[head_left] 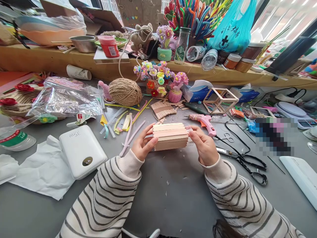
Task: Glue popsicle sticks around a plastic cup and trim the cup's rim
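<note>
Craft-stick panel (170,136) — flat wooden sticks joined side by side, held up just above the grey table (173,198), centre of view, between both hands. Left hand (143,144) clamped on its left end, fingers curled over the front edge, thumb on top. Right hand (204,145) pinching the right end, fingertips closed on the sticks. Both sleeves striped cream and grey.

Around it: pink glue gun (204,121) lying just behind the right hand, black cord trailing right. Scissors (247,163) flat on the table right of the right wrist. White power bank (82,151) left of the left hand, on white paper. Ball of twine (125,92) further back, near a loose fan of sticks (162,110). Open stick cube frame (219,100) behind the glue gun. Pipe-cleaner flowers (160,76) by the shelf edge — the shelf cluttered with jars and bottles.
</note>
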